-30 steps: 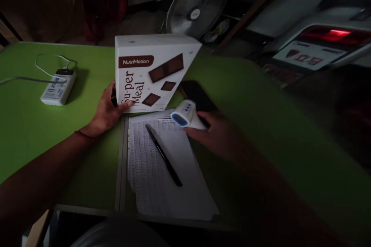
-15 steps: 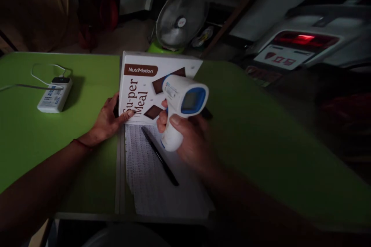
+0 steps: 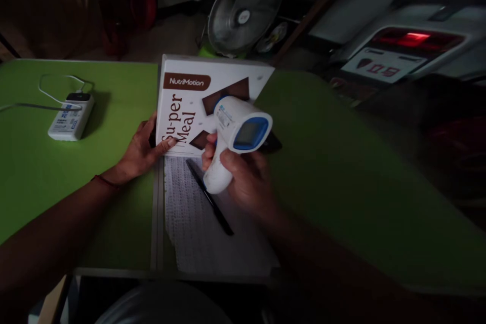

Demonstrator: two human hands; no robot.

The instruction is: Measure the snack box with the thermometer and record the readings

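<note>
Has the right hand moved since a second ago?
Yes, leftward in the view: judged against the pen, the right hand, gripping the thermometer, is now closer to it.

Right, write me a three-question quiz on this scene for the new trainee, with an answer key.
1. Multiple choice: what does the right grip hold?
a) a pen
b) a gun-shaped white-and-blue device
c) a cable

2. True or false: the left grip is touching the white block with the cable.

3. Fill in the blank: the brown label on the white box reads "____".

Key: 1. b. 2. False; its thumb is on the front of the white box. 3. NutriMotion.
</note>
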